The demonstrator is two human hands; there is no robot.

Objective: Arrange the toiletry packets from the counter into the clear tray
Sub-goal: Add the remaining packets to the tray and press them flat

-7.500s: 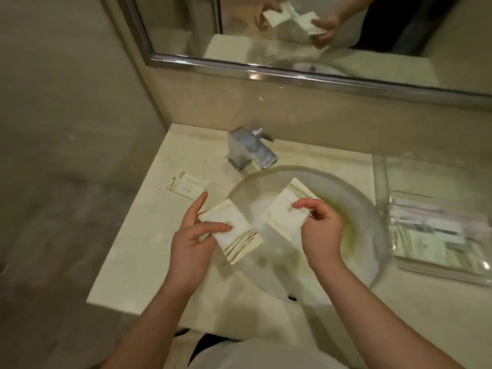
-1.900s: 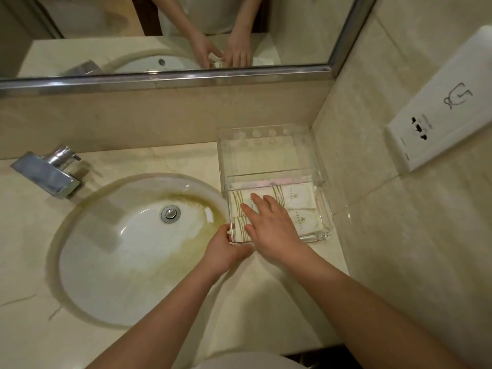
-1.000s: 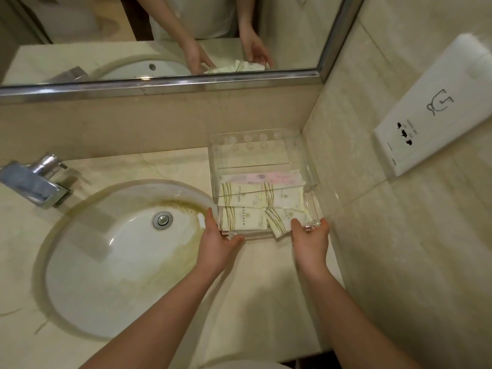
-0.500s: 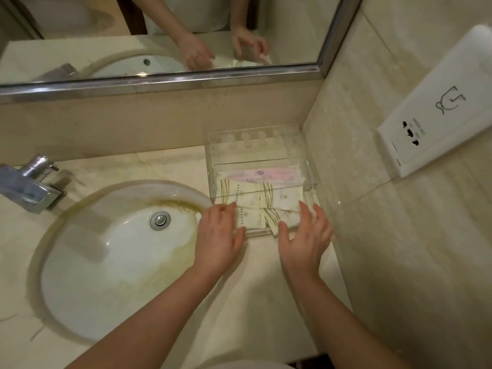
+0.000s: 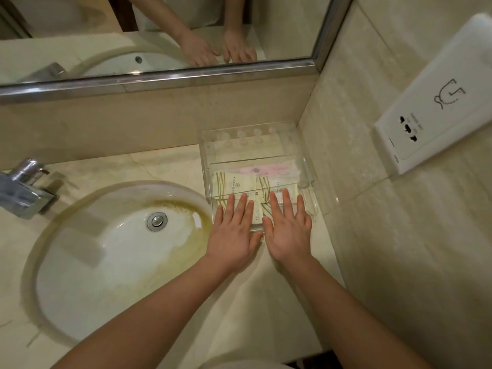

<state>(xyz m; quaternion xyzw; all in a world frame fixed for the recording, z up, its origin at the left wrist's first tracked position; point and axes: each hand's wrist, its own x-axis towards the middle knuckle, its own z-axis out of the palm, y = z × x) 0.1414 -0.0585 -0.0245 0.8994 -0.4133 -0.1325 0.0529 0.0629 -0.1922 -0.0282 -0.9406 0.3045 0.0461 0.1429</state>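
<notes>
The clear tray (image 5: 305, 166) stands in the counter's back right corner against the wall. Inside lie several cream toiletry packets (image 5: 235, 183) with gold stripes and one pink packet (image 5: 269, 170) behind them. My left hand (image 5: 234, 233) and my right hand (image 5: 288, 230) lie flat, palms down, side by side over the tray's front half. Their spread fingers rest on the front packets and hide most of them. Neither hand grips anything.
A stained oval sink (image 5: 114, 259) with a metal drain (image 5: 157, 221) fills the counter to the left. A chrome faucet (image 5: 25, 187) stands at far left. A mirror (image 5: 159, 33) runs along the back wall, and a white wall socket plate (image 5: 436, 107) is on the right.
Both hands have moved forward from the tray's front edge onto the packets, flattening with fingers spread. Earlier they held packets over the sink, then gripped the tray's front corners.
</notes>
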